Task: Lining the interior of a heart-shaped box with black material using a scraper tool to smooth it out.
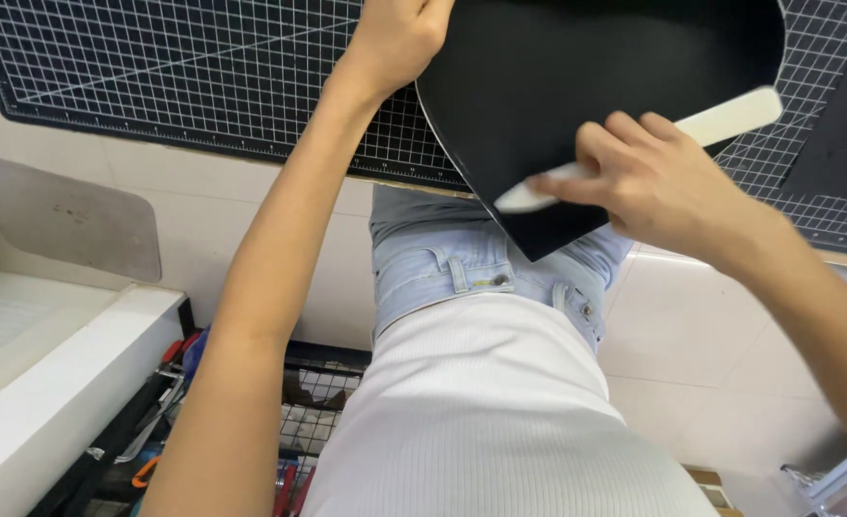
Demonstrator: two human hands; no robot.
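Black sheet (596, 86): stiff, curved-edged piece held above the table edge, over the person's lap; its pointed corner aims down toward the jeans, long axis running from upper right to lower left.
White flat tool (730, 117): slim blade lying across the sheet, long axis rising from the lower left tip to the upper right end.
Right hand (658, 177): fingers curled closed around the tool's middle, forefinger stretched along it toward the tip.
Left hand (399, 33): grips the sheet's upper left edge; fingers partly out of frame, closed on it.
Cutting mat (203, 72): dark, gridded, lying beneath the sheet.
Wire basket (323, 402): below the table, holding tools.
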